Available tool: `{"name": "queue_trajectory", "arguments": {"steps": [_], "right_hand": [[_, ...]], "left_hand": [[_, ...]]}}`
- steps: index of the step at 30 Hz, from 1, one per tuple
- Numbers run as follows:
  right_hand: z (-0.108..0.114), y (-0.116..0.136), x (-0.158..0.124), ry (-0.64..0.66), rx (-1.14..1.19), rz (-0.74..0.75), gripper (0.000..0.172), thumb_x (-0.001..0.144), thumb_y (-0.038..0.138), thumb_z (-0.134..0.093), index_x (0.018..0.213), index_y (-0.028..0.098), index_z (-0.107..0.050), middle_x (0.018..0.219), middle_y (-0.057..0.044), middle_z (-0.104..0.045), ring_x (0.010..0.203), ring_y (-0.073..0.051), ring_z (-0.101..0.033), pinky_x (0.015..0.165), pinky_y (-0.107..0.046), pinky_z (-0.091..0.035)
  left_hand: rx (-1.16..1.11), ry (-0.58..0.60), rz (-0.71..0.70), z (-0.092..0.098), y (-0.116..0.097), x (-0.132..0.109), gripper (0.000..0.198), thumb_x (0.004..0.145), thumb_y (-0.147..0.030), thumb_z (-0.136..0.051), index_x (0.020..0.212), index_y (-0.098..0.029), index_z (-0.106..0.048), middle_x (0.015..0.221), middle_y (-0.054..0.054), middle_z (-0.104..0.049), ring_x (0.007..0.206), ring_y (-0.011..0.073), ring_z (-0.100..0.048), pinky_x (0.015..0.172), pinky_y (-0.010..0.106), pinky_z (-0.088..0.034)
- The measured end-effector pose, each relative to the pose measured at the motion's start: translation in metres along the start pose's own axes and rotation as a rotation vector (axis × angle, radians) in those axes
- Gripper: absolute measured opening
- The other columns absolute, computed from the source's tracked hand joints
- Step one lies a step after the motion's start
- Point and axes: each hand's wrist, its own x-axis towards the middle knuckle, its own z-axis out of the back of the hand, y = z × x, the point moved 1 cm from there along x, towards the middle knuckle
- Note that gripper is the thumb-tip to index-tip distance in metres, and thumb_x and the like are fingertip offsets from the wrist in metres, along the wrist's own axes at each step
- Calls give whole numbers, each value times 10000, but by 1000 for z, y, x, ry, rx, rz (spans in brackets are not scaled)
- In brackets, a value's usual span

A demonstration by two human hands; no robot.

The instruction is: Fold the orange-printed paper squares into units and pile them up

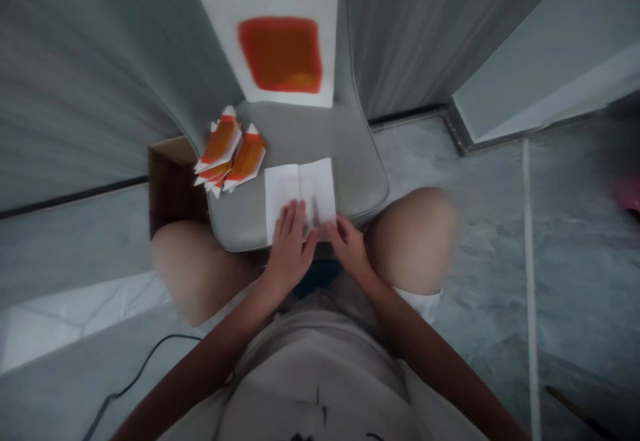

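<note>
A white sheet of paper [315, 178] with a crease down its middle lies on the grey chair seat [357, 174] between my knees. My left hand [291, 238] rests flat on its lower left part, fingers stretched out. At the lower right corner, my right hand [349, 244] has its fingers curled, pinching the paper's edge. Left of the sheet lies a small pile of folded orange and white papers [230, 151] with pointed ends. Behind, a larger white sheet [285, 98] with an orange square printed on it leans against the chair back.
An open cardboard box [170, 181] stands on the floor beyond my left knee. A black cable [145, 361] runs over the floor at the lower left. Grey panelled walls rise behind the chair [165, 41], and a pink object [627, 194] sits at the far right.
</note>
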Motion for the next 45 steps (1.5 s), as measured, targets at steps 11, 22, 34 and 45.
{"name": "queue_trajectory", "arguments": {"steps": [11,22,34,45], "right_hand": [[15,4,9,-156,-162,61,424,990,507,-532,1176,208,-769,1038,-100,-807,915,-266,-739,863,-394,-594],[21,34,33,148,-356,447,643,1126,545,-178,1494,244,-611,1532,-87,-621,1454,-248,-549,1248,-491,-416],[-4,5,67,265,-670,776,479,1037,416,-521,1434,181,-648,1621,-159,-509,1504,-303,-477,1224,-567,-414],[-11,10,65,300,-787,756,480,1040,380,-491,1466,200,-617,1617,-140,-521,1542,-307,-412,1251,-589,-355]], "left_hand": [[201,92,-386,26,51,60,526,1079,-448,-455,1571,-264,-486,1656,87,-479,1591,270,-354,1310,514,-304],[296,-24,-184,12,45,44,689,1068,-585,-398,1627,-183,-405,1678,118,-438,1546,327,-406,1266,519,-290],[180,-117,-211,14,63,40,518,1093,-318,-361,1569,-159,-489,1616,99,-530,1470,239,-502,1225,422,-347],[256,-108,-327,9,59,35,544,1090,-427,-386,1591,-238,-482,1707,57,-382,1583,300,-357,1270,563,-278]]}}
